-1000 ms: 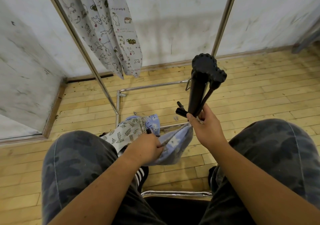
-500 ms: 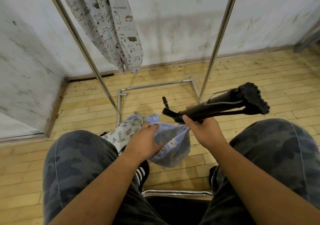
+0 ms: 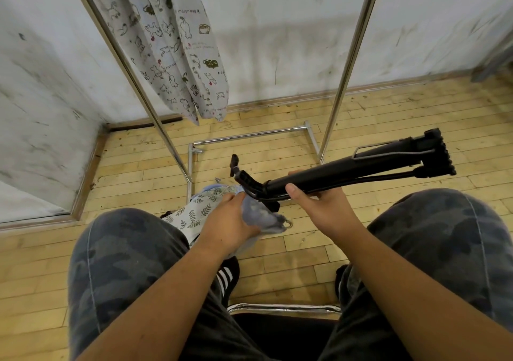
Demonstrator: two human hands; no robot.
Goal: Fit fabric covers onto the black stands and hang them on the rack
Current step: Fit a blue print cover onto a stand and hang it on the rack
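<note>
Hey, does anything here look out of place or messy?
Only the leaf-print cover: it lies crumpled on the floor by the foot of the rack, not hung like the cat-print covers. Nothing looks damaged.

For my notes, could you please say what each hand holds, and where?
Right hand grips the black stand by its shaft; left hand bunches the blue cover.

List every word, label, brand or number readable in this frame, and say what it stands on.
Cat-print cover hanging on the rack: short lines of printed lettering among the animals, too small and blurred to read.
Black stand: no text visible.
Blue cover and leaf-print cover: no lettering visible.
Nothing else in view shows readable text.
</note>
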